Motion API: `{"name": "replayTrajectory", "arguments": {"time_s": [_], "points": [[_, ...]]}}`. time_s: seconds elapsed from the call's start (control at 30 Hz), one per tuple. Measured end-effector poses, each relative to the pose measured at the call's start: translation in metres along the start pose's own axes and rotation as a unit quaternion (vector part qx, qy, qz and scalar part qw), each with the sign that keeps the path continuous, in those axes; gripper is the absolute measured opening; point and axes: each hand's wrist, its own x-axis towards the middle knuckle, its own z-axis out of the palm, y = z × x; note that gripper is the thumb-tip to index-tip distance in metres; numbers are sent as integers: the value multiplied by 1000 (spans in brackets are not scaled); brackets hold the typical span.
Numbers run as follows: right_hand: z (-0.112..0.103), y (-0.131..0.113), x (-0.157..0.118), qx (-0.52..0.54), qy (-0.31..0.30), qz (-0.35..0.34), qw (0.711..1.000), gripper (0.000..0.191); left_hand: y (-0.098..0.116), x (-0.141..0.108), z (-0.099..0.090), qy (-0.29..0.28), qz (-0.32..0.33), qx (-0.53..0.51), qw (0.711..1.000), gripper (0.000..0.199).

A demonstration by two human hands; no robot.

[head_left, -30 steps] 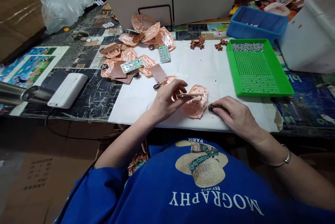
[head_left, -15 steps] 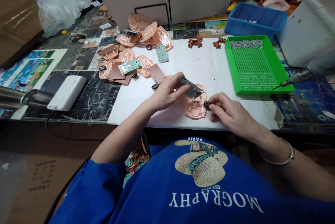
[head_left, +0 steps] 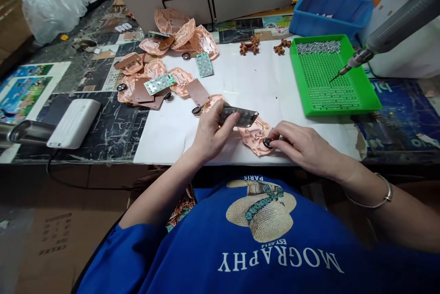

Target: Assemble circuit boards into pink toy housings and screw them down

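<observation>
Between thumb and fingers, my left hand point(head_left: 215, 131) grips a circuit board point(head_left: 242, 117), tilted above a pink plastic shell point(head_left: 252, 140). My right hand point(head_left: 295, 145) pinches a small round black speaker point(head_left: 267, 143) at the right side of that shell. Thin wires show inside the shell, under the board's edge. Part of another pink shell point(head_left: 213, 101) lies behind my left hand, with a black round speaker point(head_left: 196, 110) and a brown board point(head_left: 197, 92) beside it.
A pile of pink shells point(head_left: 182, 37) and green boards point(head_left: 160, 84) lies at the left. Brown plastic pieces point(head_left: 250, 46) lie at the back. A green tray point(head_left: 378, 101) with screws stands right, under a hanging electric screwdriver point(head_left: 385, 37); a blue bin point(head_left: 330, 10) stands behind.
My right hand has brought the speaker left, onto the shell. The board in my left hand has shifted slightly left, uncovering more of the shell. The view has shifted a little.
</observation>
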Motion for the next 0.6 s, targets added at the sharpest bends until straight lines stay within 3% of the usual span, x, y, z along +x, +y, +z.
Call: {"name": "replayTrajectory", "arguments": {"time_s": [0.13,0.27,0.6], "points": [[9,-7,-2,-122,-10,-17,992,12,3,-7,1,14,-36,-23,999,25],[11,-16,-1,-222,-16,-9,975,6,3,-7,3,-18,-41,-52,998,22],[2,-22,2,-277,-62,-105,953,21,3,-8,6,-26,-15,-13,999,20]]}}
